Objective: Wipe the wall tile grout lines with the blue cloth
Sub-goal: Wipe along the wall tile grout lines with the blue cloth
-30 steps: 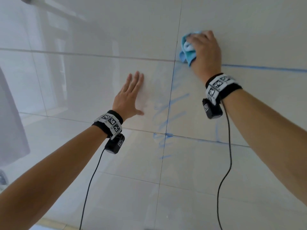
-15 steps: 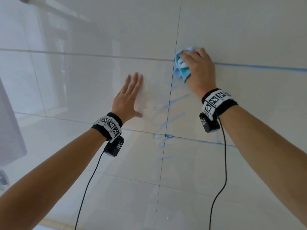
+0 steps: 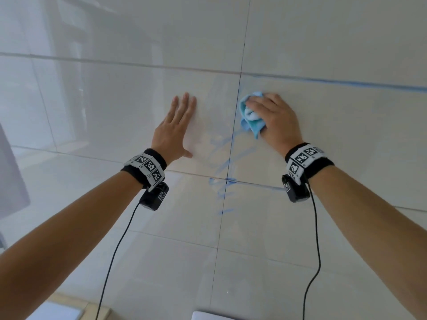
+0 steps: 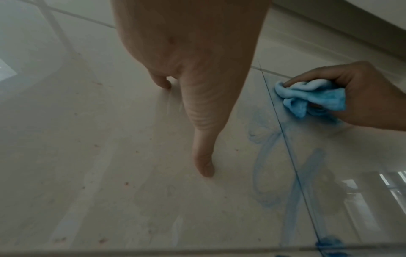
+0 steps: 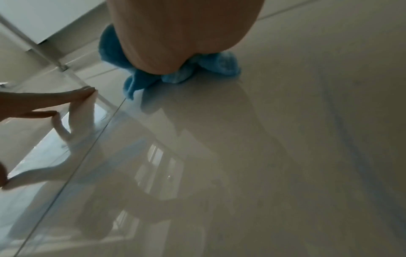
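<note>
My left hand (image 3: 173, 132) lies flat, fingers straight, on the wall tile (image 3: 115, 107). Only the left wrist view shows my right hand (image 3: 273, 121) clenching the bunched blue cloth (image 3: 250, 115) beside the vertical grout line (image 3: 234, 135). It has slid down from the horizontal grout line (image 3: 346, 82).

Both arms extended fwd and up. Left hand (image 3: 173, 130): palm flat on wall, fingers (image 3: 184, 105) straight and together, thumb splayed out. Right hand (image 3: 275, 121): fingers curled, gripping bunched blue cloth (image 3: 250, 118), pressing it to wall. Wrists well apart.
</note>
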A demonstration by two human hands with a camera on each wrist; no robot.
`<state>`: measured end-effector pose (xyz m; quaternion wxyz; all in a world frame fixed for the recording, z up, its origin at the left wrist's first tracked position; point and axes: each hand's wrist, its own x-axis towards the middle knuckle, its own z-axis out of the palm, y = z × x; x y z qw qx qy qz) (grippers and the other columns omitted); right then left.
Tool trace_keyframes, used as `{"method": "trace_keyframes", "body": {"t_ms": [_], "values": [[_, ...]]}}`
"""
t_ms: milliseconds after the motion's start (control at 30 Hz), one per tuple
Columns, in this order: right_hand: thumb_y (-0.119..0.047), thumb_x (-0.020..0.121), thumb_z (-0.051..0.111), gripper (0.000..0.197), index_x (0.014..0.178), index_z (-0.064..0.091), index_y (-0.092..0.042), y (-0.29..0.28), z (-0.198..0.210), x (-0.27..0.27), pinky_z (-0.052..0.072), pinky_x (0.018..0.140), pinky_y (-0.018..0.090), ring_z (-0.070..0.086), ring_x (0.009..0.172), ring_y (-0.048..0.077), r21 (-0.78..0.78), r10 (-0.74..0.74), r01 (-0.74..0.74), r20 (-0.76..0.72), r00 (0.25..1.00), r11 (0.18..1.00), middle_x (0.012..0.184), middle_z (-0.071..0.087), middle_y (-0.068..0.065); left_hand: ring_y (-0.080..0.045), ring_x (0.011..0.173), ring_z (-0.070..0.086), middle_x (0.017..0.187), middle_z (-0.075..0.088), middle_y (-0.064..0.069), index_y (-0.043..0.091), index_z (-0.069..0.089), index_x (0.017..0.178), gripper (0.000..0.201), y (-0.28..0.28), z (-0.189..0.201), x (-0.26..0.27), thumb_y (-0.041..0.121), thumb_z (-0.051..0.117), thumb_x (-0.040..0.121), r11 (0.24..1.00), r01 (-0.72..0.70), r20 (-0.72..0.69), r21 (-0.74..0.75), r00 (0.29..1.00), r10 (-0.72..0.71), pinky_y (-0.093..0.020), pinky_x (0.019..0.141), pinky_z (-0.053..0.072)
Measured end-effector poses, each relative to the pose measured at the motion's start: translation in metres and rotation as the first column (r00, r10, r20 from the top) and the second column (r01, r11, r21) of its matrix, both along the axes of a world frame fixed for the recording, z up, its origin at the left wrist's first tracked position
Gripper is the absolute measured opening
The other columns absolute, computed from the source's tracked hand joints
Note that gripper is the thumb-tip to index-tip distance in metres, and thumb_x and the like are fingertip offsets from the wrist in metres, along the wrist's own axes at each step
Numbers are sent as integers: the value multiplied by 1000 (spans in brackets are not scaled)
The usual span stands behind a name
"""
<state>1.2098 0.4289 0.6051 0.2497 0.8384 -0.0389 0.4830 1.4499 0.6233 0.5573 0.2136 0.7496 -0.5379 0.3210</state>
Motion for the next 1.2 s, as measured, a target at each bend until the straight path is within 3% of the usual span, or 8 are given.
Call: {"method": "trace_keyframes", "body": {"t_ms": [133,300,467,600,733,900,1067,1200], "values": [[-3,82,75,50,131,67,-9,8,-47,21,49,100,42,55,120,29,50,-6,2,79,997,999,134,67,6,-25,161,-13,173,-21,4,24,-17,165,171,-4,-5,1,45,102,45,1000,4,-14,-17,1000,-4,-37,115,41],[-11,84,82,43,125,70,-8,11,-107,42,52,102,40,65,116,30,-218,2,-74,-314,950,973,130,69,7,-24,161,-13,174,-20,4,24,-17,165,172,-4,-5,1,48,102,43,1000,-2,-14,-10,1000,2,-35,116,40],[-16,86,77,26,112,73,-12,26,-25,48,50,85,34,65,98,30,-58,-2,-1,-49,999,998,109,72,7,-23,161,-11,174,-18,5,25,-14,166,172,-5,-8,4,48,102,40,999,8,-17,-31,1000,-9,-37,111,45],[-35,92,60,42,124,70,-9,31,34,60,47,97,34,58,114,28,39,-5,-2,177,984,999,126,70,4,-22,161,-11,174,-18,6,25,-13,166,171,-5,-10,5,48,102,41,999,10,-12,-33,1000,-11,-37,113,43],[-23,92,56,40,125,68,-6,32,-22,75,45,99,39,53,113,28,38,71,-75,118,991,996,124,70,11,-21,162,-10,175,-16,6,25,-11,167,171,-5,-11,7,49,102,41,999,6,-15,-43,1000,-7,-36,113,42],[-8,84,77,40,123,71,-4,29,-122,75,51,102,41,64,115,30,-180,55,-102,-250,967,978,126,71,10,-21,161,-10,175,-16,5,23,-12,166,169,-3,-12,8,51,100,44,999,7,-7,-35,1000,-8,-32,115,38],[-7,90,75,24,114,69,-7,28,-35,71,42,101,23,64,104,27,-123,153,-160,-69,986,979,112,72,12,-20,161,-11,174,-16,6,24,-13,166,169,-4,-12,8,50,101,43,999,12,-16,-49,1000,-13,-30,113,37],[-20,90,70,33,122,69,-10,25,25,63,47,94,36,56,109,27,-22,9,-6,139,990,1000,123,70,4,-20,161,-11,174,-17,7,25,-13,166,169,-5,-14,10,50,101,43,999,17,-16,-50,1000,-18,-33,113,40]]}}
